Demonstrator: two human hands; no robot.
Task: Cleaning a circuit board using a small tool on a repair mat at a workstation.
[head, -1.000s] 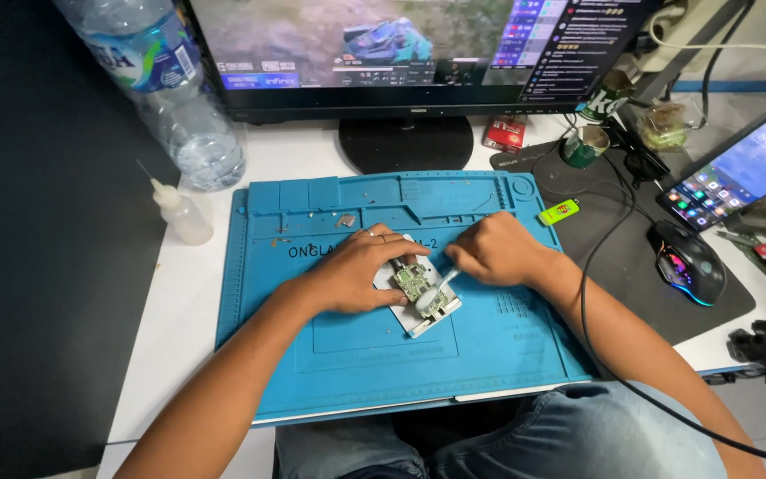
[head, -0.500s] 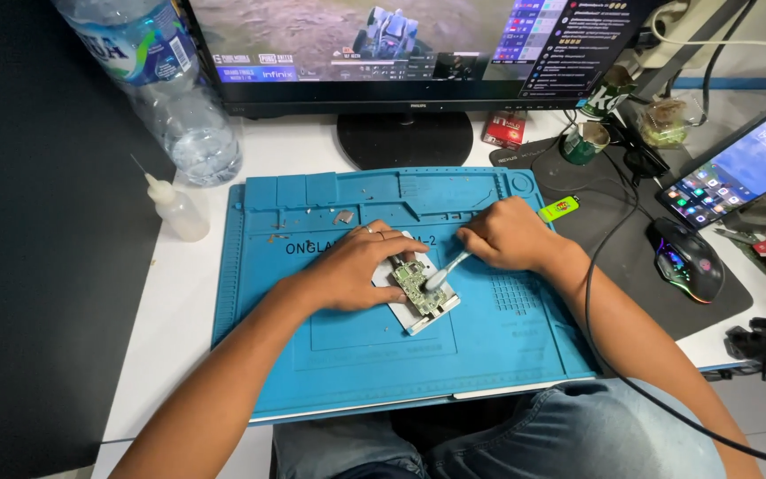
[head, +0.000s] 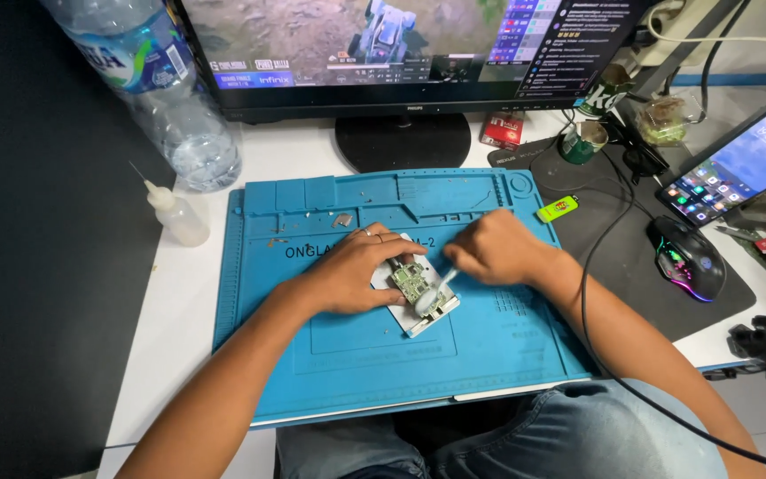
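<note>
Two hands work mid-mat: our left hand (head: 347, 275) pins the circuit board (head: 414, 284) on the blue repair mat (head: 356, 355), right hand (head: 489, 250) fingers pinching a brush (head: 441, 286). Hard scrubbing could dislodge tiny components, we judge.

Bright even overhead light, soft shadows under the hands, glowing monitor (head: 401, 44), sharp centre, wide-angle bending at edges, dark left side.

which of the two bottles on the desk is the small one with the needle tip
The small white squeeze bottle just left of the blue mat; the other is a big clear water bottle behind it.
</note>
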